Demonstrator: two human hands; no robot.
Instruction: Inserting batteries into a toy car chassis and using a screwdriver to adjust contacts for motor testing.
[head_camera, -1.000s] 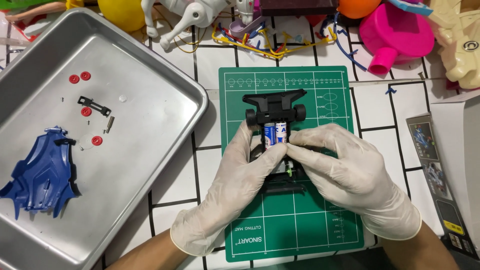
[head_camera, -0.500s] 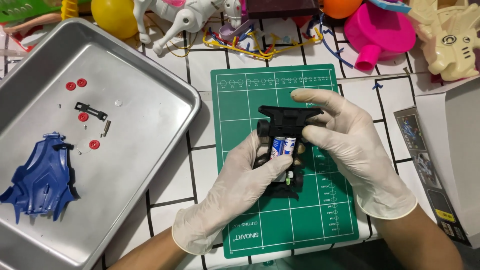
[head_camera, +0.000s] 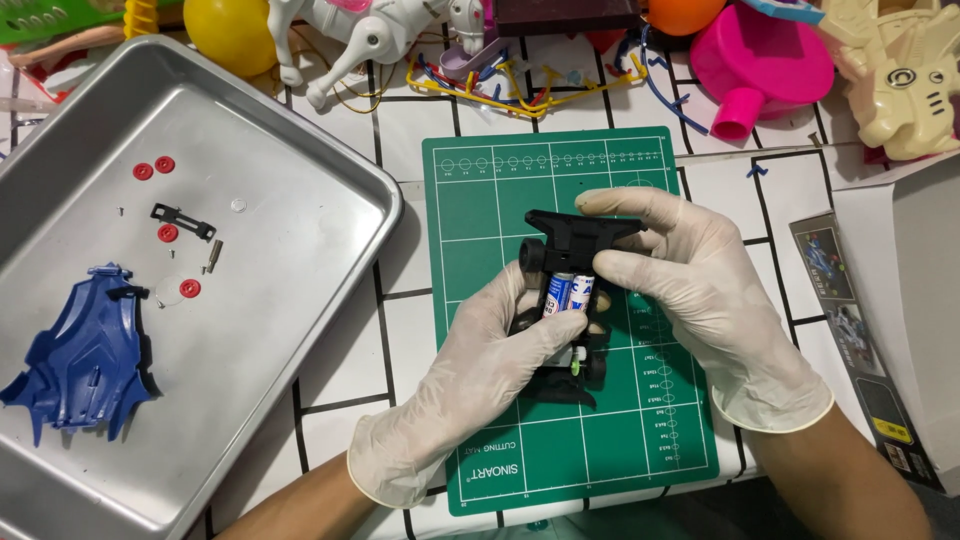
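Observation:
Both my hands wear white gloves and hold a black toy car chassis (head_camera: 575, 240) over a green cutting mat (head_camera: 480, 210). My left hand (head_camera: 470, 375) grips the chassis from its left side, thumb lying across the middle. My right hand (head_camera: 700, 300) holds the right side, with the index finger stretched over the front bumper. Two blue-and-white batteries (head_camera: 567, 292) sit side by side in the chassis, between my hands. The rear end of the chassis (head_camera: 565, 385) shows below my left thumb.
A metal tray (head_camera: 300, 290) on the left holds a blue car body shell (head_camera: 85, 355), several small red discs (head_camera: 165, 165), a black clip (head_camera: 183, 220) and tiny screws. Toys crowd the far edge: a white horse (head_camera: 380, 30), a yellow ball (head_camera: 230, 35), a pink toy (head_camera: 760, 65). A box (head_camera: 900, 300) lies at the right.
My right index finger has stretched further over the front bumper and my left thumb now lies across the chassis middle. The chassis stays held over the mat.

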